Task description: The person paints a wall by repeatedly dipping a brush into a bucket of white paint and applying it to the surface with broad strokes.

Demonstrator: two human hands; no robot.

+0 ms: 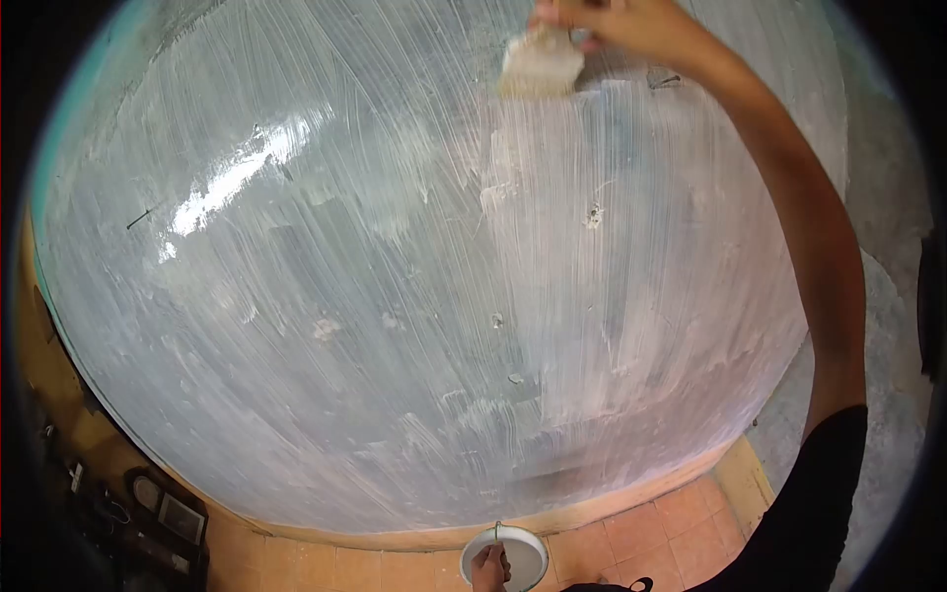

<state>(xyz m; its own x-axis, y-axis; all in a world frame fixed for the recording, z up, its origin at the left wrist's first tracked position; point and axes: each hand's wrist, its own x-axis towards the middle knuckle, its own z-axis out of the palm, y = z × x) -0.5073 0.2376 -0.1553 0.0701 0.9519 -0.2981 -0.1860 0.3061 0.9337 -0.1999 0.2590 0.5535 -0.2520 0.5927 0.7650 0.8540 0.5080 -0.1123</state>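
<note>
High on the wall (395,257), my right hand (607,25) grips a wide brush (543,64) by its handle. The brush's pale bristles point down and lie against the wall, which is streaked with whitish, wet-looking strokes. At the bottom, my left hand (490,567) is closed at the near side of a round white bucket (538,562), around what looks like its handle. Pale liquid shows inside the bucket.
Orange floor tiles (631,533) run along the wall's base. At the lower left stands dark furniture with objects (178,518) on it. A grey wall surface (893,335) continues at the right, beyond the corner.
</note>
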